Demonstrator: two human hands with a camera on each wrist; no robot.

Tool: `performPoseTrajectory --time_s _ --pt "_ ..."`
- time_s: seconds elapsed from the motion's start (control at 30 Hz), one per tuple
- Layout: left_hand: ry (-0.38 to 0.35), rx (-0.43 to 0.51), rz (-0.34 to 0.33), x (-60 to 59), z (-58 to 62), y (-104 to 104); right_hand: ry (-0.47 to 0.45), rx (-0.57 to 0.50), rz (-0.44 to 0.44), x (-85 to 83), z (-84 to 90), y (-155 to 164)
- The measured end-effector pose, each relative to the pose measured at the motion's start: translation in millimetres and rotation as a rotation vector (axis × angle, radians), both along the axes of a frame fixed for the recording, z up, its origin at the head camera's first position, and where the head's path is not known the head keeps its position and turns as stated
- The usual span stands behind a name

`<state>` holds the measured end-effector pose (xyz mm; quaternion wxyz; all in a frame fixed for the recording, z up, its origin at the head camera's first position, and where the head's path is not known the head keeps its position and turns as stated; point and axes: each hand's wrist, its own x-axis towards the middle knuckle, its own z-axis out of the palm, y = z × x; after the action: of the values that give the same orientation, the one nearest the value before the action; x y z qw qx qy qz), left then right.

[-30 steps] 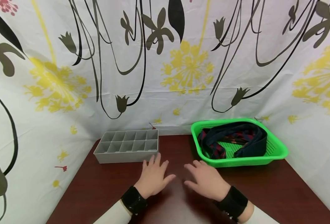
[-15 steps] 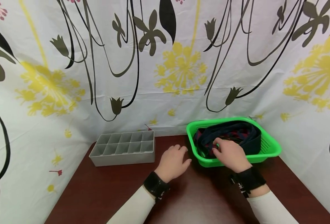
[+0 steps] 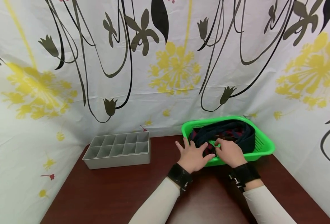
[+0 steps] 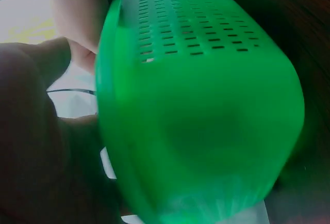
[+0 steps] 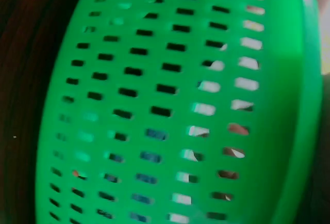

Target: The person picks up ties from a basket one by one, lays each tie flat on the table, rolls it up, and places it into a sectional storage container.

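A long looped band of dark navy cloth with red-checked parts lies inside the green perforated basket. My left hand is at the basket's front left corner, its fingers spread over the rim and the checked end of the cloth. Beside it my right hand reaches over the front rim, fingers bent down toward the cloth; whether they pinch it is hidden. In the left wrist view the basket's wall stands next to the dark left hand. Only the slotted basket side fills most of the right wrist view.
A grey divided box with several compartments stands at the left of the dark red-brown table. Behind and at both sides hangs a white flower-printed cloth, close to the basket's back edge.
Both hands have moved from the table's middle to the basket. The right hand reached it first; the left then moved right and spread its fingers over the corner. The view has turned slightly right.
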<state>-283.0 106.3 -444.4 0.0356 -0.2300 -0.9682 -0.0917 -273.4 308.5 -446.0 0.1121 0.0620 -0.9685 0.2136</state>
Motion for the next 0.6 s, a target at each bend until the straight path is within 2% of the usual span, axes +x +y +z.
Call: performPoseTrajectory --time_s 0.17,0.37,0.47,0.53,0.6 --pt "0.042 -0.048 0.104 -7.7 -5.7 17 0.004 -0.022 -0.054 -1.3 -4.6 5" --pt "0.111 -0.089 0.254 -15.6 -2.5 30 -0.004 -0.032 -0.052 -4.0 -7.9 4" --pt "0.164 -0.088 0.256 -18.7 -0.4 31 -0.004 -0.035 -0.059 -5.6 -8.9 3" --pt "0.199 -0.067 0.218 -20.2 0.0 32 -0.004 -0.032 -0.069 -6.4 -9.5 3" --pt "0.202 -0.05 0.163 -22.0 -0.2 32 -0.003 -0.025 -0.076 -7.0 -10.0 3"
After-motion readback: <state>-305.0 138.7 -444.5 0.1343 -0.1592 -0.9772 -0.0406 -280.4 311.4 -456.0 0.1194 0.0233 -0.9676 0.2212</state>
